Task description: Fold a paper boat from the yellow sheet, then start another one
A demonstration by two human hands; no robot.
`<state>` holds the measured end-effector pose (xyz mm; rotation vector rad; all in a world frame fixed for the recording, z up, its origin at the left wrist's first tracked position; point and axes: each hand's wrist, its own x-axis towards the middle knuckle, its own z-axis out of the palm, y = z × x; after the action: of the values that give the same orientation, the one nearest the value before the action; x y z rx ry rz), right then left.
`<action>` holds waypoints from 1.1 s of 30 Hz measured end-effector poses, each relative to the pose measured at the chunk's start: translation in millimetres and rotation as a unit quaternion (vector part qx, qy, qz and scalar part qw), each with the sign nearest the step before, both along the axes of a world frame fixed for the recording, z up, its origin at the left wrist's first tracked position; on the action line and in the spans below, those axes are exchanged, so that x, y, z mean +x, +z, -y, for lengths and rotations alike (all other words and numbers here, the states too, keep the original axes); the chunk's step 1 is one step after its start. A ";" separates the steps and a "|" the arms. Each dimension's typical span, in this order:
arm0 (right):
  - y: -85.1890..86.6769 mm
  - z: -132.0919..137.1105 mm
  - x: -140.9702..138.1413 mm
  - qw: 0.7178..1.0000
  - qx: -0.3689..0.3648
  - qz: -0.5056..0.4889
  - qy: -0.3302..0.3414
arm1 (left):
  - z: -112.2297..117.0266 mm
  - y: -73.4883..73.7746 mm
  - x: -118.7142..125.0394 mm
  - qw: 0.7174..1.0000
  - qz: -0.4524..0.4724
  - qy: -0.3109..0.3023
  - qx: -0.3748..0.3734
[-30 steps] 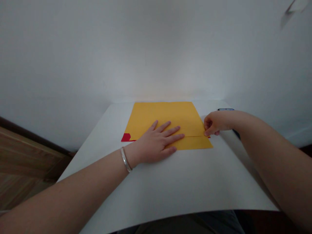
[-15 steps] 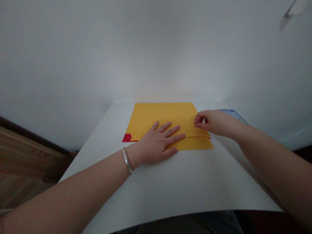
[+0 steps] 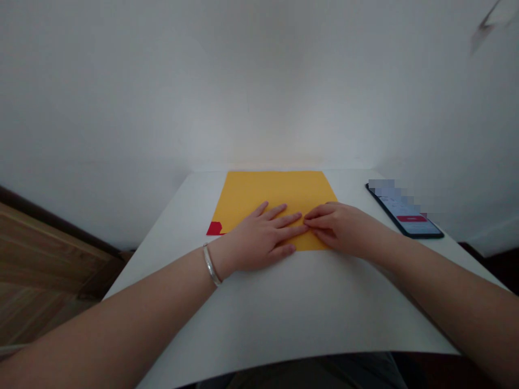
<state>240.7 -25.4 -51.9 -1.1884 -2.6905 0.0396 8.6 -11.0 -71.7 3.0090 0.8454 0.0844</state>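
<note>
I'm looking at the yellow sheet (image 3: 275,192). It lies flat on the white bench (image 3: 304,302), toward the far edge, with its long side running across my view. A small red corner (image 3: 214,228) of another sheet peeks out beneath its near left edge.

Both hands are down on the near half of the yellow sheet. The left hand (image 3: 259,237) lies palm down, its fingers (image 3: 284,220) a little spread and pointing away to the right, flat on the paper. The heel of that hand sits on bare bench just off the sheet's near edge.

The right hand (image 3: 344,229) comes in from the right, also palm down. Its fingers (image 3: 318,221) are straight and held close together, pressing on the paper. The fingertips of the two hands meet near the middle of the sheet's near part; I can't tell whether they touch or are just beside each other. Nothing is pinched or lifted, so the sheet is under the fingers, not between them. Its near right corner is hidden beneath the right hand.

A silver bangle (image 3: 211,265) rings the left wrist. Off to the right, well apart from the sheet, a dark phone (image 3: 405,213) lies on the bench with its screen lit, partly blurred. Behind the bench I see a plain pale wall (image 3: 243,81), and at the left, below bench level, wood panelling (image 3: 40,259).
</note>
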 end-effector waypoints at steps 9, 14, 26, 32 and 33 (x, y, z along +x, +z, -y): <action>1.4 0.3 -2.0 1.000 -0.010 0.009 0.008 | -7.6 18.5 -16.0 0.999 0.028 -0.021 0.012; 7.9 4.8 -5.9 1.000 0.009 0.024 -0.014 | -17.2 29.1 -25.6 0.999 0.044 -0.015 -0.002; 17.9 7.9 -10.9 0.995 0.037 0.086 0.020 | -28.8 52.2 -43.2 0.999 -0.006 0.025 -0.038; 29.4 13.0 -18.1 0.994 0.040 0.098 0.008 | -41.0 55.9 -65.2 0.992 0.027 -0.020 -0.124; 30.9 13.5 -18.2 0.994 0.040 0.099 0.006 | -40.8 56.1 -64.7 0.990 0.049 -0.007 -0.130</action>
<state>222.5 -38.9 -21.0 -1.2109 -2.8376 -0.1915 -56.1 29.8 -15.5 2.7424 0.7602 0.1110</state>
